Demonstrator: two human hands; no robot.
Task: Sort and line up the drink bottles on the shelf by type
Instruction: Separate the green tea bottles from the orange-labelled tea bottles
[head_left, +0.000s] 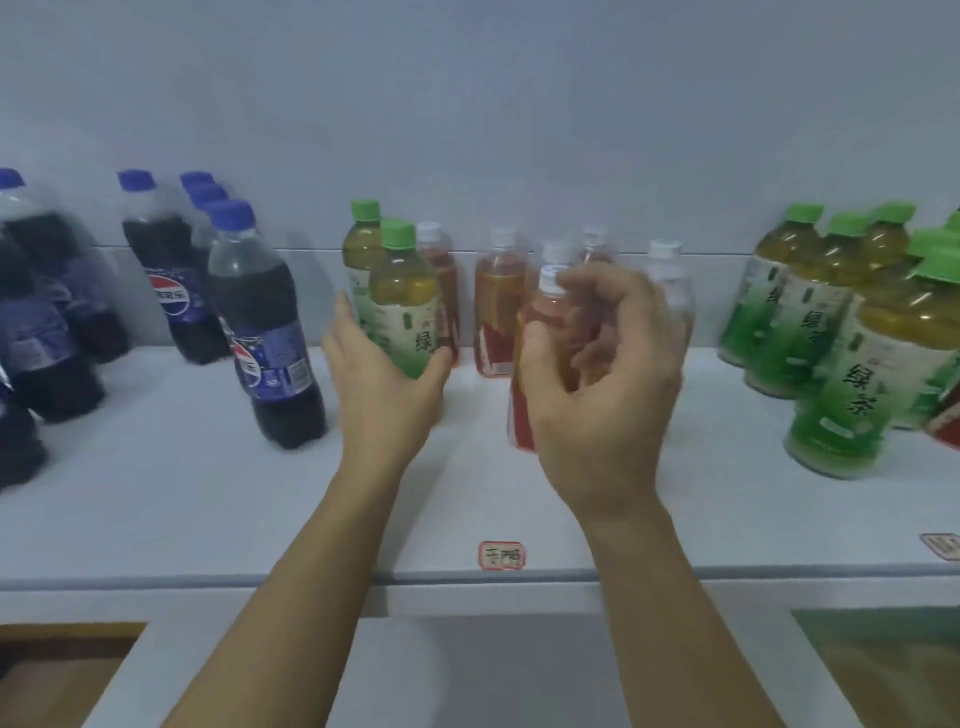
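The cola bottle at the back left (169, 275) bears the round red, white and blue Pepsi emblem; the nearer cola bottle (270, 332) shows the same emblem lower on its blue label. The large green tea bottle on the right (862, 374) reads 绿茶 down its label. The green tea bottle in the left hand (405, 306) shows 绿. The red-edged sticker (501, 555) on the shelf's front edge is too blurred to read.

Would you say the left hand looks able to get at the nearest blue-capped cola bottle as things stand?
Probably not right away: the left hand is wrapped around a green-capped tea bottle. Otherwise the white shelf lies bare between it and the blue-capped cola bottle.
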